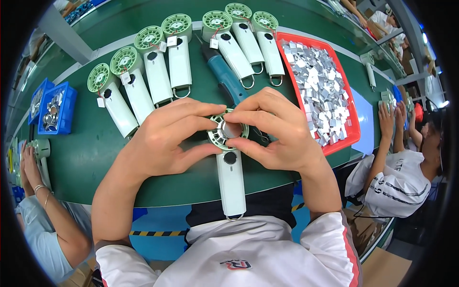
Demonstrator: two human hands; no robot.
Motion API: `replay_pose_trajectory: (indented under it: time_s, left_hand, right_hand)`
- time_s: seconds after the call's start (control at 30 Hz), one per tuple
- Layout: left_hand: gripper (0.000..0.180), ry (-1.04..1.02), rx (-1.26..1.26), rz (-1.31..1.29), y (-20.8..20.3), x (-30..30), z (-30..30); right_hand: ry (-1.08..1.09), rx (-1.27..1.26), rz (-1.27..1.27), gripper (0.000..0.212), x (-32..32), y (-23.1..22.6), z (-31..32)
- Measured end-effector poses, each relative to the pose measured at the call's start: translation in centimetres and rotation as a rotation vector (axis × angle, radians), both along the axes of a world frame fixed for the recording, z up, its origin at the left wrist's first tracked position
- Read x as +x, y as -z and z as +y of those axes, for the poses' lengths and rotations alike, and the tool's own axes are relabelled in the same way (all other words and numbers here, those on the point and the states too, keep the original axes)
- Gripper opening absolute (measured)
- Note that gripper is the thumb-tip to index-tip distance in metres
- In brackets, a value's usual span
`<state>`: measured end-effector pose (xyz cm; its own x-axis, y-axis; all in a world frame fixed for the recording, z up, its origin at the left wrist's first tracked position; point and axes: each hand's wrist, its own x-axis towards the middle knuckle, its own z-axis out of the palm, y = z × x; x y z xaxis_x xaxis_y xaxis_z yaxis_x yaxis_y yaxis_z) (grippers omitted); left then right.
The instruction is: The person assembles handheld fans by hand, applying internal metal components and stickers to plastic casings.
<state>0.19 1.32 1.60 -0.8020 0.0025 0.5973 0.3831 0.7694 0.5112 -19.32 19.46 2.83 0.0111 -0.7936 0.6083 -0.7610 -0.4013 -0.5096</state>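
A white handheld fan [231,186] with a pale green round head lies in front of me, its handle pointing toward my body and jutting past the table's near edge. My left hand [165,138] is closed on the left side of the fan's head, with fingertips and thumb at its rim. Between the fingers and thumb of my right hand [282,129] is a round silver disc [233,130], at the middle of the green head. Whether the disc touches the hub I cannot tell. My right fingers cover part of the rim.
Several similar fans [155,71] lie in a row at the back. Among them is a teal electric screwdriver [224,71]. A red tray [353,136] of small silver pieces stands right; a blue bin [69,122] holds round metal parts left. Co-workers' hands [388,119] work at both sides.
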Motion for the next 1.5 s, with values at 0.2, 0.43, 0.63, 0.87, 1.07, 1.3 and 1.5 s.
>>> replay_pose_trajectory:
  time_s: [0.2, 0.43, 0.63, 0.87, 1.07, 1.3, 1.5]
  left_hand:
    - [0.042, 0.004, 0.025, 0.014, 0.0, -0.1, 0.1]
    - [0.042, -0.01, 0.031, 0.009, 0.1, 0.0, 0.2]
    - [0.044, -0.007, 0.042, -0.026, 0.1, 0.2, 0.1]
    - [0.043, -0.023, 0.008, -0.019, -0.1, 0.2, 0.1]
    - [0.045, -0.02, -0.014, -0.012, -0.1, 0.2, 0.1]
    - [0.046, -0.01, -0.051, 0.011, 0.0, 0.0, -0.1]
    - [0.047, 0.008, -0.049, 0.022, 0.1, 0.0, -0.2]
  right_hand:
    - [0.016, 0.017, 0.052, 0.042, 0.1, -0.4, -0.1]
    - [0.02, 0.029, 0.053, 0.04, 0.2, -0.3, -0.1]
    - [0.022, 0.043, 0.059, 0.04, 0.1, -0.4, 0.1]
    - [0.002, 0.065, 0.045, 0.032, -0.2, -0.7, 0.3]
    - [0.012, 0.016, 0.035, 0.025, -0.2, -0.2, 0.4]
    - [0.019, 0.003, 0.05, 0.024, -0.2, 0.2, 0.3]
    - [0.016, -0.021, 0.053, 0.025, -0.3, 0.5, 0.3]
